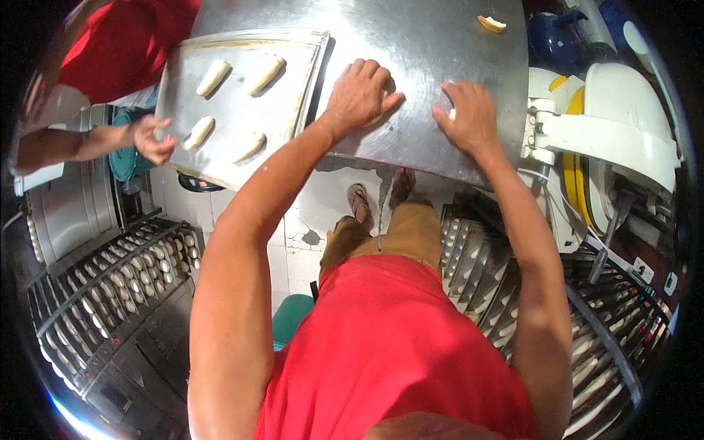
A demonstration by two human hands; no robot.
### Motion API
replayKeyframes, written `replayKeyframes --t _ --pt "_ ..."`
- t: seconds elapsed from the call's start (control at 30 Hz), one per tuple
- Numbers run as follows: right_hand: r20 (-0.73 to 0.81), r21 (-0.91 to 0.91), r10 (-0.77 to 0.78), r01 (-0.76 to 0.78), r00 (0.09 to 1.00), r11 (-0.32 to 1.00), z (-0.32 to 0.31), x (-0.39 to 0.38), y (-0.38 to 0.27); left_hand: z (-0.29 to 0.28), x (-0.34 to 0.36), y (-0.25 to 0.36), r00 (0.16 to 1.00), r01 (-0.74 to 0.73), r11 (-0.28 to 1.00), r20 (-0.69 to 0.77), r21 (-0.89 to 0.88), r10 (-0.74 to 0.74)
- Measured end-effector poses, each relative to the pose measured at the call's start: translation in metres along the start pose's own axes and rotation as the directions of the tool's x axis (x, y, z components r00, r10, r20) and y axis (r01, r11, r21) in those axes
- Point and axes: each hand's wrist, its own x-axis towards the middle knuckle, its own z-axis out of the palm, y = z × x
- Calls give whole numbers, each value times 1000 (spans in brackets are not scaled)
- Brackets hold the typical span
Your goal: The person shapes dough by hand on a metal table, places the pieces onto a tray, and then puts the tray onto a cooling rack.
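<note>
Both my hands rest on the steel table, fingers curled down over its top. A sliver of something pale shows between the thumb and fingers of my left hand (364, 92); most of it is hidden beneath the palm. Under my right hand (471, 114), somewhat smeared by motion, a bit of pale dough (452, 114) peeks out by the thumb. Left of my left hand lies a metal baking tray (242, 95) carrying several long dough pieces (266, 75), spaced apart.
At the left, another person's hand (154, 139) hovers by the tray's near corner. A bread piece (491, 24) lies at the steel table's (433, 37) far right. A white machine (623, 132) stands right of it. Racks of dough trays (125, 279) stand low on both sides.
</note>
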Motion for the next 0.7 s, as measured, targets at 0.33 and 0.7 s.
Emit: replayKeyframes --t 0.33,0.7 --pt "276 -18 92 -90 957 996 9 -5 2 -8 15 -14 997 -74 995 27 -71 76" --pt "192 -8 33 -32 981 999 -23 -29 -6 -18 -29 14 999 0 1000 -38 8 0"
